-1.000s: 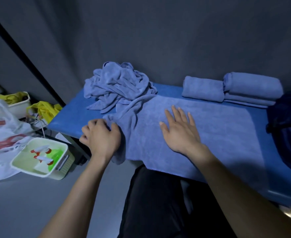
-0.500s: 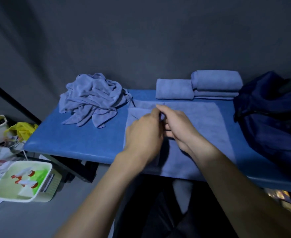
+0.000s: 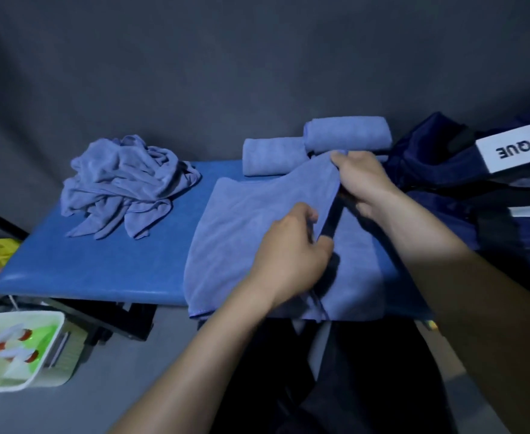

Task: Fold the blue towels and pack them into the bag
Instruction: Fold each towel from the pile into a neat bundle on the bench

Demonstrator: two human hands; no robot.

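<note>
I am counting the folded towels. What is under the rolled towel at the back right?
Under the rolled towel a thin edge of another folded towel shows. The right hand and the lifted towel cover the rest.

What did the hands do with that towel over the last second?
Both hands took hold of the spread blue towel: the left hand and right hand now pinch its edge, carrying it rightward into a fold. The crumpled towel pile, rolled towels and dark blue bag stayed put.
</note>
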